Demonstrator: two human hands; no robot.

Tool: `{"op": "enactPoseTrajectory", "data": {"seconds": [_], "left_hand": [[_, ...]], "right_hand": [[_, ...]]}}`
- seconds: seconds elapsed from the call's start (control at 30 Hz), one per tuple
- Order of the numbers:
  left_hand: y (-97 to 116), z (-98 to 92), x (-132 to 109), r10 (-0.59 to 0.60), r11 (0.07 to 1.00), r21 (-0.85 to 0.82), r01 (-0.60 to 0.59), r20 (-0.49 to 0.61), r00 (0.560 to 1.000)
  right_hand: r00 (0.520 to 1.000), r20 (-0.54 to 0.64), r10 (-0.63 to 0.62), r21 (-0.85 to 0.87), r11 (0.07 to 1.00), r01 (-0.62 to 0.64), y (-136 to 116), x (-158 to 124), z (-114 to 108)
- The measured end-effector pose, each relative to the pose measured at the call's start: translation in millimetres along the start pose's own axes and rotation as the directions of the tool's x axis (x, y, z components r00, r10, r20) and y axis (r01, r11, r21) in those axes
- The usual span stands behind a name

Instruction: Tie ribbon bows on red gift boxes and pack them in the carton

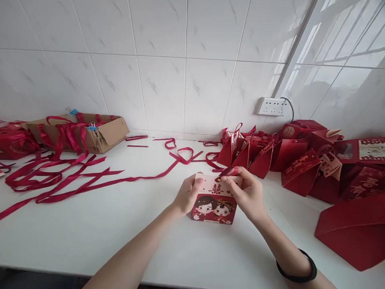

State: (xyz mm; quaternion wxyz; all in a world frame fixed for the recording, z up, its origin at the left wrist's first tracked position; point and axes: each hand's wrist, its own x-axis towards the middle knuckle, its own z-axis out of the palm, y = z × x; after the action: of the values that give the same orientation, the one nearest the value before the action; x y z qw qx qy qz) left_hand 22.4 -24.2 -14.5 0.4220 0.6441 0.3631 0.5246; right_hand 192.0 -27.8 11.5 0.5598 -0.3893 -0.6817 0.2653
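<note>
A small red and white paper gift box [213,210], printed with a cartoon couple and a red double-happiness character, stands upright on the table in front of me. My left hand [188,193] is closed round its upper left side. At the box's top edge, a short dark red ribbon [228,172] shows beside a small round gold eyelet [218,179]. The thumb and fingers of my right hand [248,192] pinch this ribbon against the top right of the box. The far side of the box is hidden.
Long red ribbons [83,187] lie loose across the white table [163,253]. An open cardboard box [110,135] with ribbons and clips sits at the back left. Several red gift boxes [297,169] crowd the right side. A power strip [272,107] is on the tiled wall.
</note>
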Motion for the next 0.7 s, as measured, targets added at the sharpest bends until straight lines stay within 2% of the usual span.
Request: {"op": "enactPoseTrajectory", "data": {"seconds": [0.03, 0.1, 0.13, 0.17, 0.23, 0.27, 0.33, 0.4, 0.5, 0.6, 0.7], "left_hand": [[-1.5, -5.7, 3.0, 0.019, 0.999, 0.043, -0.018, -0.022, 1.000], [-3.0, -25.7, 10.4, -0.001, 0.943, 0.330, 0.053, -0.156, 0.988], [-3.0, -39.6, 13.4, -0.031, 0.846, 0.508, 0.162, -0.257, 0.966], [-2.6, -55.0, 14.9, -0.074, 0.693, 0.656, 0.300, -0.349, 0.934], [-1.3, -87.1, 11.8, -0.133, 0.471, 0.746, 0.470, -0.467, 0.874], [-0.8, -101.9, 7.5, -0.154, 0.408, 0.753, 0.516, -0.500, 0.852], [-0.9, -125.6, -4.0, -0.188, 0.354, 0.753, 0.555, -0.524, 0.831], [-2.1, -139.4, -14.0, -0.225, 0.346, 0.762, 0.548, -0.499, 0.837], [-1.5, -142.5, -16.3, -0.263, 0.433, 0.768, 0.472, -0.394, 0.881], [11.5, -131.3, -0.1, -0.287, 0.583, 0.714, 0.388, -0.266, 0.920], [40.5, -118.7, 29.6, -0.305, 0.731, 0.601, 0.323, -0.137, 0.943]], "right_hand": [[1.000, -0.009, 0.023, 0.006, 1.000, -0.023, 1.4, -0.7, -0.4], [1.000, -0.009, 0.030, -0.017, 0.999, -0.030, 6.4, -1.5, -1.1], [1.000, -0.006, 0.012, -0.041, 0.999, -0.012, 9.6, -1.7, -1.3], [1.000, -0.003, -0.018, -0.064, 0.998, 0.018, 13.1, -2.0, -1.4], [0.996, -0.001, -0.090, -0.101, 0.991, 0.089, 19.9, -2.8, -1.1], [0.993, 0.000, -0.117, -0.117, 0.986, 0.116, 22.6, -3.4, -0.9], [0.990, 0.015, -0.138, -0.166, 0.976, 0.139, 26.3, -4.4, -0.8], [0.992, 0.033, -0.125, -0.235, 0.963, 0.130, 27.6, -4.9, -1.2], [0.994, 0.055, -0.095, -0.280, 0.954, 0.107, 25.9, -4.3, -1.5], [0.995, 0.060, -0.074, -0.281, 0.956, 0.088, 22.2, -3.4, -1.4], [0.998, 0.055, -0.029, -0.315, 0.948, 0.045, 18.6, -2.8, -2.1]]}}
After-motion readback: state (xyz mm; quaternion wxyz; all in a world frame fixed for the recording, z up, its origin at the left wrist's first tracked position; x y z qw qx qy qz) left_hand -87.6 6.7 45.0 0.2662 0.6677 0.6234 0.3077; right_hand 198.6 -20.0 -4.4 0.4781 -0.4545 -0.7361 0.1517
